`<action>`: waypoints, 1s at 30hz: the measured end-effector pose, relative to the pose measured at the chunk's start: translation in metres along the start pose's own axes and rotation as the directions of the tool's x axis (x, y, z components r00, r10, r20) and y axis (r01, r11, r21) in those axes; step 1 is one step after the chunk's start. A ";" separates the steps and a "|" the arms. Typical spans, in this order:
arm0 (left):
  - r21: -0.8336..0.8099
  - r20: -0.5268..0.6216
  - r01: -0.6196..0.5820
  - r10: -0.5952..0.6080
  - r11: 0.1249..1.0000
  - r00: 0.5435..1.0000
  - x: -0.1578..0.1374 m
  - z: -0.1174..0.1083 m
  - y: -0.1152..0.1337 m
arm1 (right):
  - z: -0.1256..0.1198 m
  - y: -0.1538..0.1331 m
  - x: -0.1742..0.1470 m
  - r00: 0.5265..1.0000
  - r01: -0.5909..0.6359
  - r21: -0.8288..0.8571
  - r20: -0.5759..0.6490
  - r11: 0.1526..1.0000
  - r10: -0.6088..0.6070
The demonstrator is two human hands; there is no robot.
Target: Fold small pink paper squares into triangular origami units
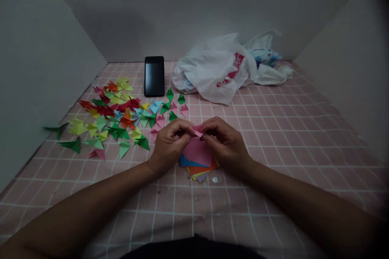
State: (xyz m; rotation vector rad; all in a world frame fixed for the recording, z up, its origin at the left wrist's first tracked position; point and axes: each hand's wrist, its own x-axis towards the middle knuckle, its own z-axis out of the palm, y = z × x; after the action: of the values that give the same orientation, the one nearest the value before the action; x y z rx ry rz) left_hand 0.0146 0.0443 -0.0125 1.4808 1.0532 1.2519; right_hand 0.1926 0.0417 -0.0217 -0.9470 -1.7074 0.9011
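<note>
Between my two hands is a small folded piece of pink paper (198, 131), pinched at both ends. My left hand (172, 143) grips its left end with thumb and forefinger, and my right hand (226, 141) pinches the right end. Just below them lies a fanned stack of coloured paper squares (199, 153), pink on top with blue, orange, yellow and lilac edges peeking out. Fingers cover part of the folded piece, so its exact shape is unclear. Many small folded paper figures (118, 131) in green, yellow, red, orange, blue and pink are spread to the left of my left hand.
A black phone (154, 77) lies behind the folded figures. White plastic bags (215, 68) with red print are crumpled at the back, with a blue-patterned packet (266, 56) beside them. A pink checked cloth (288, 137) covers the surface, bordered by pale walls at the left, back and right.
</note>
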 end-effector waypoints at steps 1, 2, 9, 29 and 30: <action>0.011 -0.001 -0.017 0.017 1.000 1.000 0.000 0.000 0.000 | 0.000 0.000 0.000 1.000 0.022 -0.034 -0.003 0.999 -0.022; 0.010 -0.005 -0.018 0.018 1.000 1.000 -0.001 0.000 0.000 | 0.000 0.001 0.000 0.999 0.039 -0.062 -0.009 0.997 -0.040; -0.143 0.006 0.144 -0.145 0.979 0.989 -0.003 0.002 -0.005 | -0.002 0.000 0.000 0.993 0.113 -0.118 -0.015 0.987 -0.116; -0.176 0.068 0.248 -0.240 0.952 0.968 -0.003 0.001 0.002 | 0.002 -0.001 0.001 0.974 -0.217 0.138 -0.035 0.966 0.224; -0.175 0.056 0.258 -0.251 0.950 0.966 -0.003 0.002 0.003 | 0.002 -0.001 0.001 0.974 -0.219 0.139 -0.031 0.966 0.225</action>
State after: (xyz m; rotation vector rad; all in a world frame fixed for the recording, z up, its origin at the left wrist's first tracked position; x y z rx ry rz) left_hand 0.0165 0.0401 -0.0102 1.1823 1.0423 1.1041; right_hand 0.1902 0.0424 -0.0211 -1.0737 -1.5005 1.1177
